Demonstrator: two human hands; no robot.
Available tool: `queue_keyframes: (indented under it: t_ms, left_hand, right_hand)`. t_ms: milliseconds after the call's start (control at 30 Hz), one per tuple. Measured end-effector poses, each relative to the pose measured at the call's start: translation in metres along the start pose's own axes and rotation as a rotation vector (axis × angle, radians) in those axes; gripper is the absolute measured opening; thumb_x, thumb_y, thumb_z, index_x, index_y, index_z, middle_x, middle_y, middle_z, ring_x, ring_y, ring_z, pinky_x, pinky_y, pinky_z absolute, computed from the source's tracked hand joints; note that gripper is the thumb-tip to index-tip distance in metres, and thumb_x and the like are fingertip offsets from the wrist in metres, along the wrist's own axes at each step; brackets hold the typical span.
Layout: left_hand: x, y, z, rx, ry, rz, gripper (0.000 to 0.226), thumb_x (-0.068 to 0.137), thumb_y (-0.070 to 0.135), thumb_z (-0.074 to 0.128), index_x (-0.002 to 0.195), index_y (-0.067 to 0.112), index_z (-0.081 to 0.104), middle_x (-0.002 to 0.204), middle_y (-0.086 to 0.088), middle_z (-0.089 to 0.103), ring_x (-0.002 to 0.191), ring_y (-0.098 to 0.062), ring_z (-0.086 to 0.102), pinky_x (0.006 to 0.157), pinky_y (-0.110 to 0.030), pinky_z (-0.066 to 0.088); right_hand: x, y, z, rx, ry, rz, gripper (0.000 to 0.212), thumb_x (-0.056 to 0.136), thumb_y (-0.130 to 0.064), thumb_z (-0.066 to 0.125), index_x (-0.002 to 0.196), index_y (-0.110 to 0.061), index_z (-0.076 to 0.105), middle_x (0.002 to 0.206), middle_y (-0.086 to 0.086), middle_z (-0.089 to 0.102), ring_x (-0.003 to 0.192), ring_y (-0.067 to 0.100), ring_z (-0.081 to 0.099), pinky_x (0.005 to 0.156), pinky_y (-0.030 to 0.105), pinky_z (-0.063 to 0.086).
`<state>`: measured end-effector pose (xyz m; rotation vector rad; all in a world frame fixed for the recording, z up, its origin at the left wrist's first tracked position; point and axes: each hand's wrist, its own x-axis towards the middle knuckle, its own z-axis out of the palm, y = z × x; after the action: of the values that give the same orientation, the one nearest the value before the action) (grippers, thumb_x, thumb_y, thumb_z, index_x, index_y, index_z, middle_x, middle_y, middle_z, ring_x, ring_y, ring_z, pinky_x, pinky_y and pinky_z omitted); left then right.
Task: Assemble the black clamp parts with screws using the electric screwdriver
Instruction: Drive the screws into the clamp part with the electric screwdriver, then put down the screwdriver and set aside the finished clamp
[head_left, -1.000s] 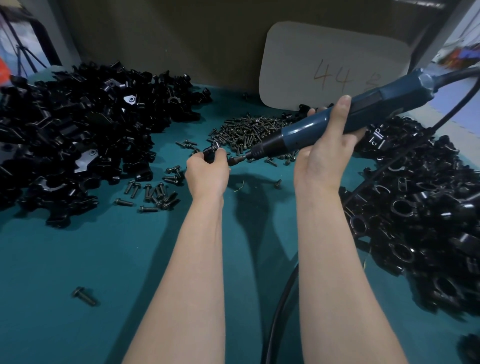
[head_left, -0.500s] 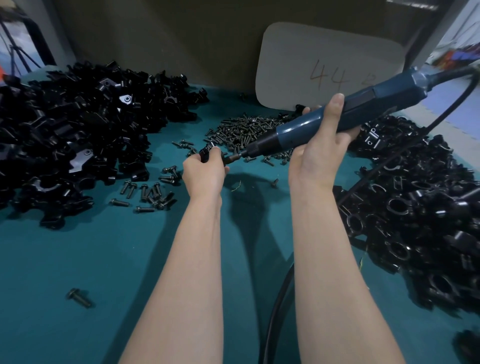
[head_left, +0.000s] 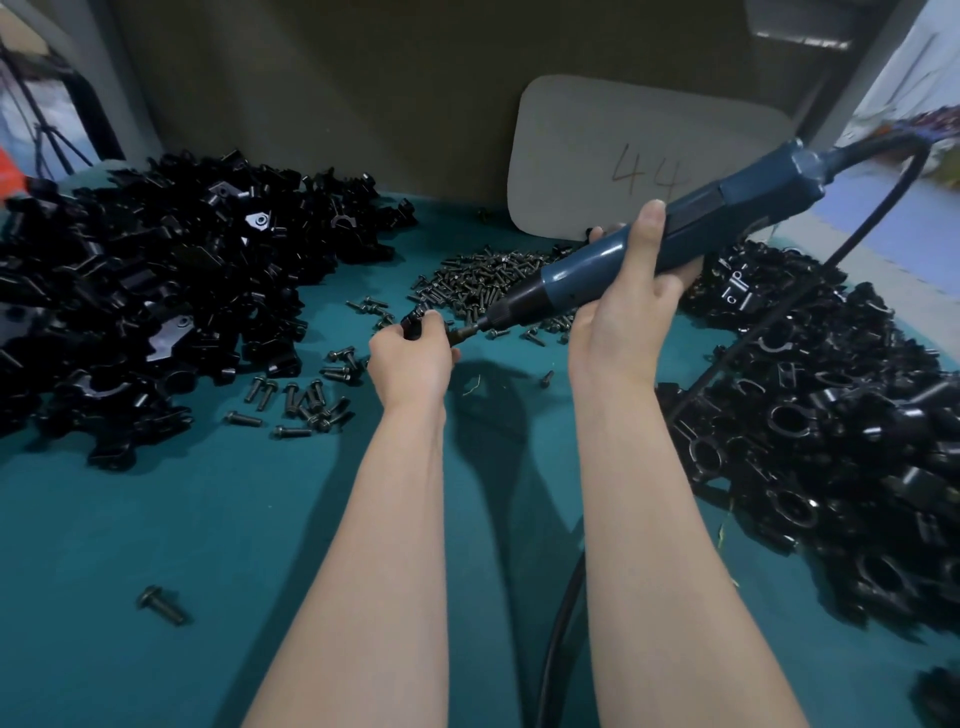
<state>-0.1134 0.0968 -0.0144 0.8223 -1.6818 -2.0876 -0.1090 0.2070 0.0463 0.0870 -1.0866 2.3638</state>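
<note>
So the left hand (head_left: 410, 361) has a small black clamp (head_left: 415, 326) held up off the counter (head_left: 156, 545). Its fingers (head_left: 434, 328) are curled tight round it, so most of the part is hidden. The right hand (head_left: 623, 317) is wrapped round the blue screwdriver (head_left: 691, 228) with the thumb lying along the top. The bit (head_left: 467, 332) slants down-left into the clamp and meets it just right of the left fingers. I can't make out the screw head under the bit, it's too small and dark.

What I'd worry about:
- **Twisting or slipping:** the clamp is only hand-held with nothing bracing it. If the driver bites hard, the part could twist in the grip, or the bit could cam out and skid onto the thumb right beside it.
- **Cross-threading:** the driver comes in at a slant, so this looks possible if it isn't lined up with the hole.
- **Snagging:** the cord (head_left: 769, 322) drapes across the clamp heap (head_left: 831, 426) right of the right hand. It could catch there and tug the tool off line.

The screw pile (head_left: 483, 283) sits just beyond the left fingers. There are a few loose screws (head_left: 306, 402) to their left and another parts heap (head_left: 156, 291) well off to the left.
</note>
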Motion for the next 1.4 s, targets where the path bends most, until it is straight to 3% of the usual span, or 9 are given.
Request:
queue_keyframes:
  t_ms: [200, 433, 533, 667, 767, 900, 1133, 1300, 1400]
  left_hand:
    - [0.003, -0.003, -0.003, 0.241, -0.028, 0.085, 0.025, 0.087, 0.030, 0.059, 0.068, 0.015, 0.056, 0.057, 0.007, 0.062, 0.071, -0.027, 0.072, 0.078, -0.044, 0.059]
    - [-0.005, 0.006, -0.006, 0.583, -0.116, 0.108, 0.033, 0.086, 0.041, 0.051, 0.072, 0.014, 0.063, 0.049, 0.003, 0.066, 0.064, -0.019, 0.068, 0.061, -0.024, 0.050]
    - [-0.007, 0.009, -0.005, 0.630, -0.142, 0.100, 0.035, 0.086, 0.040, 0.050, 0.063, 0.016, 0.059, 0.050, 0.003, 0.067, 0.064, -0.020, 0.067, 0.067, -0.026, 0.053]
    - [-0.005, 0.008, -0.007, 0.561, -0.167, 0.103, 0.032, 0.086, 0.040, 0.052, 0.082, 0.011, 0.065, 0.069, -0.004, 0.074, 0.075, -0.024, 0.073, 0.081, -0.039, 0.059]
    - [-0.005, 0.004, -0.006, 0.393, -0.173, 0.133, 0.024, 0.090, 0.032, 0.055, 0.098, 0.012, 0.065, 0.067, 0.002, 0.068, 0.082, -0.024, 0.072, 0.083, -0.044, 0.058]
    - [-0.007, 0.004, -0.003, 0.193, -0.142, 0.150, 0.014, 0.088, 0.021, 0.059, 0.074, 0.023, 0.057, 0.073, 0.005, 0.060, 0.080, -0.025, 0.062, 0.092, -0.047, 0.053]
    - [-0.012, 0.002, 0.005, 0.045, -0.186, 0.089, 0.008, 0.091, 0.018, 0.062, 0.089, 0.026, 0.064, 0.084, 0.006, 0.062, 0.078, -0.017, 0.062, 0.090, -0.037, 0.055]
    - [-0.020, 0.004, 0.016, 0.018, -0.237, 0.060, 0.037, 0.093, 0.022, 0.061, 0.129, 0.022, 0.053, 0.110, -0.005, 0.064, 0.069, -0.012, 0.067, 0.079, -0.029, 0.058]
    - [-0.033, 0.008, 0.021, 0.083, -0.261, 0.128, 0.015, 0.093, 0.024, 0.061, 0.106, 0.026, 0.052, 0.106, -0.009, 0.067, 0.077, -0.017, 0.069, 0.079, -0.034, 0.058]
  right_hand:
    - [0.005, -0.005, -0.006, 0.071, -0.133, 0.076, 0.046, 0.099, -0.022, 0.048, 0.141, -0.016, 0.031, 0.090, -0.001, 0.056, 0.081, 0.014, 0.059, 0.079, 0.026, 0.051]
    - [0.010, -0.019, -0.019, 0.127, -0.157, 0.133, 0.063, 0.095, -0.038, 0.050, 0.145, -0.004, 0.031, 0.086, 0.004, 0.058, 0.080, 0.018, 0.061, 0.076, 0.028, 0.051]
    - [0.011, -0.024, -0.018, 0.144, -0.151, 0.157, 0.064, 0.093, -0.042, 0.051, 0.141, -0.002, 0.036, 0.085, 0.003, 0.058, 0.077, 0.018, 0.061, 0.074, 0.030, 0.052]
    - [0.014, -0.028, -0.018, 0.163, -0.109, 0.273, 0.049, 0.093, -0.051, 0.048, 0.116, -0.008, 0.050, 0.078, 0.002, 0.060, 0.068, 0.016, 0.061, 0.066, 0.029, 0.052]
    - [0.020, -0.030, -0.018, -0.143, 0.047, 0.345, 0.068, 0.086, -0.055, 0.058, 0.133, -0.008, 0.041, 0.093, 0.003, 0.063, 0.069, 0.016, 0.067, 0.060, 0.028, 0.055]
    - [0.028, -0.022, -0.033, -0.774, -0.037, 0.412, 0.094, 0.084, -0.013, 0.066, 0.150, -0.023, 0.000, 0.125, 0.011, 0.052, 0.094, 0.024, 0.059, 0.082, 0.041, 0.054]
    - [0.020, -0.007, -0.047, -1.445, -0.166, 0.429, 0.070, 0.094, -0.010, 0.052, 0.150, -0.033, 0.018, 0.146, 0.017, 0.022, 0.076, 0.021, 0.046, 0.080, 0.030, 0.038]
    - [0.009, 0.005, -0.042, -1.654, -0.179, 0.474, 0.058, 0.091, -0.010, 0.050, 0.143, -0.025, 0.031, 0.147, 0.016, 0.016, 0.123, 0.040, 0.036, 0.104, 0.041, 0.032]
    - [0.006, 0.002, -0.040, -1.733, -0.162, 0.470, 0.045, 0.093, -0.020, 0.053, 0.136, -0.014, 0.039, 0.152, 0.019, 0.013, 0.133, 0.038, 0.020, 0.109, 0.044, 0.026]
